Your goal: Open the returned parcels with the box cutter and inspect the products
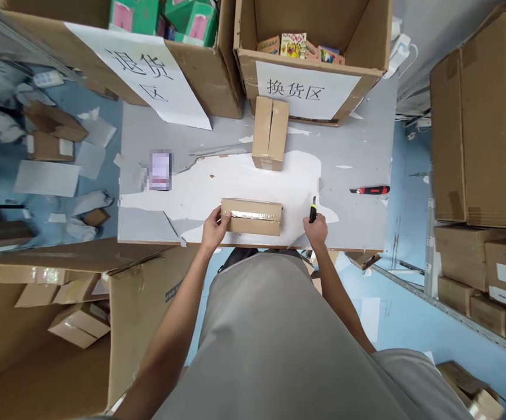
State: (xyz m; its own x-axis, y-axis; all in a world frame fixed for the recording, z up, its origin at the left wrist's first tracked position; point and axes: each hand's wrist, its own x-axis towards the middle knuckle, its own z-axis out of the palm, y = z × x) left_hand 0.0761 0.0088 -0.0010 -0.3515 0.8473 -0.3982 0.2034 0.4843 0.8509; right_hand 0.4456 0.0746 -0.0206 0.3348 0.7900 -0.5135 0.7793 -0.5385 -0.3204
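- Grey shirt (270,338) is closest to cam on my feed, w/ both forearms (341,294) reaching to the counter (358,151).
- L hand (214,229): gripping the left end of the taped box (255,226), which lies near the counter's front edge btwn the hands.
- R hand (316,229): closed around the yellow-black cutter (313,211), apart from the box. Can't tell how far the blade's out.
- Progress afaict: tape (253,214) looks whole, flaps shut, so imo no cutting done here; whole seam's left. 2nd box (262,131) beyond it shows a dark gap along its top seam, idk if that's a cut.
- Counter count: 2 small boxes, 2 cutters (1 held, 1 red-black cutter (371,190) lying off right), 1 phone (161,170) (blurred), 2 big open cartons (209,76) w/ paper signs (336,90), 1 each.
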